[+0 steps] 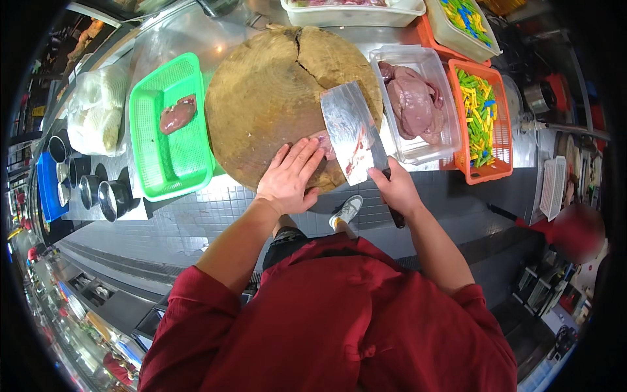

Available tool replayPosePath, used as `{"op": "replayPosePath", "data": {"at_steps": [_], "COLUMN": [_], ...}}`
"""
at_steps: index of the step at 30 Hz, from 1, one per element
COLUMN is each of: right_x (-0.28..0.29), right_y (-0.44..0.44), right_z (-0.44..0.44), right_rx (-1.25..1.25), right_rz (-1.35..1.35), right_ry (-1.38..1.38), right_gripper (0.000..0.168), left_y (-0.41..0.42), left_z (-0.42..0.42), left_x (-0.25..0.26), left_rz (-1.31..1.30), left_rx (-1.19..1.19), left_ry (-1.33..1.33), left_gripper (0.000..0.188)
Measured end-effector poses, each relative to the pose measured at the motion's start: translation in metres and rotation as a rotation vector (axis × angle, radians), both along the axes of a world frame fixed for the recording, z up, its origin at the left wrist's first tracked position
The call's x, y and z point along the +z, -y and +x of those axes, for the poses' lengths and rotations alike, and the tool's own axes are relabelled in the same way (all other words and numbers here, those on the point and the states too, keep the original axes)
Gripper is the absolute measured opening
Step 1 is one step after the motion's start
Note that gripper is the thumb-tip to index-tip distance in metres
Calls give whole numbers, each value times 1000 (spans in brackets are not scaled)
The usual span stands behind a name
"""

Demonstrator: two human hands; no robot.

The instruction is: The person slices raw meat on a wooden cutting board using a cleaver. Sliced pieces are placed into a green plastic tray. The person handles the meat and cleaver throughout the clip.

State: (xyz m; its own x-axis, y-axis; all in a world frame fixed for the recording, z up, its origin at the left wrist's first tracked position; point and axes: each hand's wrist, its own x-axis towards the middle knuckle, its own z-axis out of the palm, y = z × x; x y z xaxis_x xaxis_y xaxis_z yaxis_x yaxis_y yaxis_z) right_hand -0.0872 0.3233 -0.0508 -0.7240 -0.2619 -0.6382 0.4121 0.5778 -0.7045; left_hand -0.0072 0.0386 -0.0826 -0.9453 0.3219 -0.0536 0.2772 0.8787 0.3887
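My left hand (292, 171) lies flat on the near part of a round wooden chopping block (254, 98), its fingertips pressing on a small piece of raw meat (325, 144). How far the meat reaches under the hand is hidden. In my right hand (399, 188) is the dark handle of a broad cleaver (350, 127). Its blade, smeared with meat residue, is over the right side of the block and covers part of the meat. Left of the block, a green plastic basket (156, 176) holds one piece of raw organ meat, probably liver (177, 116).
Right of the block, a clear plastic tub (414, 53) holds more organ meat (414, 103). Beyond it, an orange basket (504, 132) contains green, yellow and blue clips. A white tub (352, 17) stands behind the block. Black bowls (114, 200) and a filled plastic bag (98, 110) sit left.
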Motion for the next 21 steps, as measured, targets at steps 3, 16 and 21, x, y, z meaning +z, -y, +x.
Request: {"op": "replayPosePath", "data": {"at_steps": [3, 16, 21], "right_x": [-10, -8, -17], "right_y": [-15, 2, -24], "right_z": [14, 2, 31], "right_rx": [61, 87, 126], "right_rz": [61, 111, 124], "right_ry": [-44, -9, -108], "right_gripper": [37, 39, 40], "left_y": [0, -1, 0], "left_z": [1, 1, 0], "left_x": [0, 2, -1], "left_rz": [-2, -8, -2], "left_rx": [2, -2, -2], "left_ry": [13, 3, 12], "left_gripper": [92, 95, 94]}}
